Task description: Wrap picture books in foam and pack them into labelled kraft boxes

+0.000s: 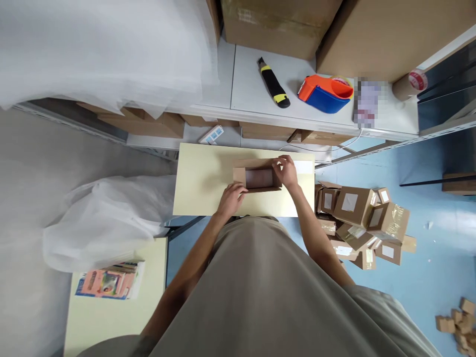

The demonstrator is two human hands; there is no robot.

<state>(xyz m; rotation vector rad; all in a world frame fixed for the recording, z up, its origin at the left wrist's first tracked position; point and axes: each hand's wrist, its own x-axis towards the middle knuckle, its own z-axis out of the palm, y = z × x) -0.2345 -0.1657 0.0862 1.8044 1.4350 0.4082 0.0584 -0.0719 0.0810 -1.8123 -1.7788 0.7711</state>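
A small open cardboard box (238, 174) sits on the cream tabletop in front of me, its flaps standing up or folded outward. Inside lies a smooth, pale greyish item (259, 177), perhaps wrapped; its kind is unclear. My left hand (231, 199) holds the box's near left corner, fingers bent over the edge. At the right end, my right hand (287, 171) pinches a flap between thumb and fingers.
On the shelf beyond are a utility knife (274, 83), an orange and blue tape dispenser (325, 94), a blurred-out item (366, 103) and a tape roll (410, 84). Labelled cartons (351, 204) pile up at right. White sheeting (107, 213) and magazines (107, 281) lie left.
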